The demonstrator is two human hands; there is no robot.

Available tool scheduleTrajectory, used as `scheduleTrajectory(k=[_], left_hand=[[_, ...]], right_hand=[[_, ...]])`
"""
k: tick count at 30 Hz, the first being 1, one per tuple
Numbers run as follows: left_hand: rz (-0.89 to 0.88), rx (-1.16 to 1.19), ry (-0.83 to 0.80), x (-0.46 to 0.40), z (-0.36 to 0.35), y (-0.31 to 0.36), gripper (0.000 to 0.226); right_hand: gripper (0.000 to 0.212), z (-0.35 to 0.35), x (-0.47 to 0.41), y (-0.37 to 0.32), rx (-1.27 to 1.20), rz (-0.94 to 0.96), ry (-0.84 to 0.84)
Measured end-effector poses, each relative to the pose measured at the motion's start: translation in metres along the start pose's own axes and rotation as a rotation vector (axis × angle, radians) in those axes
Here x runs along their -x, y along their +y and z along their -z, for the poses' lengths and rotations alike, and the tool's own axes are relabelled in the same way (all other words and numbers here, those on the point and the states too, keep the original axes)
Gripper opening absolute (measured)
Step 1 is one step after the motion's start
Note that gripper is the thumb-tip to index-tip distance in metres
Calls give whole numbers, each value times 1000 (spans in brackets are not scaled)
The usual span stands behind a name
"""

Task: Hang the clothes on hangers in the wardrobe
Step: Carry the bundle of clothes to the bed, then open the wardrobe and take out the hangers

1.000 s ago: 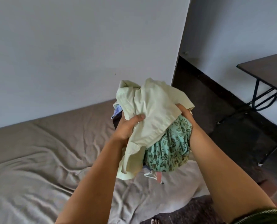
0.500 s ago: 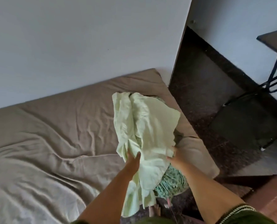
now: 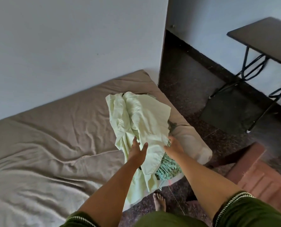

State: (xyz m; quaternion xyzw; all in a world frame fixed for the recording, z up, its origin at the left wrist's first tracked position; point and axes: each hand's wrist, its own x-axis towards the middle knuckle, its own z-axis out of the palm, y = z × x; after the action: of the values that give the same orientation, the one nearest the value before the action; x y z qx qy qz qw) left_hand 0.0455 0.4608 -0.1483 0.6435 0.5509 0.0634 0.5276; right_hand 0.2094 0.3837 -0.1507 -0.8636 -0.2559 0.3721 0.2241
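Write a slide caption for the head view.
Both hands on a pile of clothes at the corner of a bed, a pale green shirt on top.

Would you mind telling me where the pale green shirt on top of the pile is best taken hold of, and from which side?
Probably at the top edge of the pale green shirt, coming from above on the wall side. It lies crumpled over the patterned cloth on the mattress, and that raised fold is free, so lifting there should peel it off alone.
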Motion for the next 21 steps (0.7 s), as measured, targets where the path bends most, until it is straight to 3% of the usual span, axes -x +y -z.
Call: scheduleTrajectory(k=[6,12,18,21], left_hand=[[-168,-30,-3,62,2,3,63],[-512,-289,-46,123,-35,32,18],[-966,-323,-4,205,-104,72,36],[-1163,-333,-75,247,-145,90,21]], right_hand=[[45,8,82,30,-97,-11,178],[26,45,156,67,-208,-24,448],[24,90,244,124,-235,18,707],[20,116,286,159,-284,9,853]])
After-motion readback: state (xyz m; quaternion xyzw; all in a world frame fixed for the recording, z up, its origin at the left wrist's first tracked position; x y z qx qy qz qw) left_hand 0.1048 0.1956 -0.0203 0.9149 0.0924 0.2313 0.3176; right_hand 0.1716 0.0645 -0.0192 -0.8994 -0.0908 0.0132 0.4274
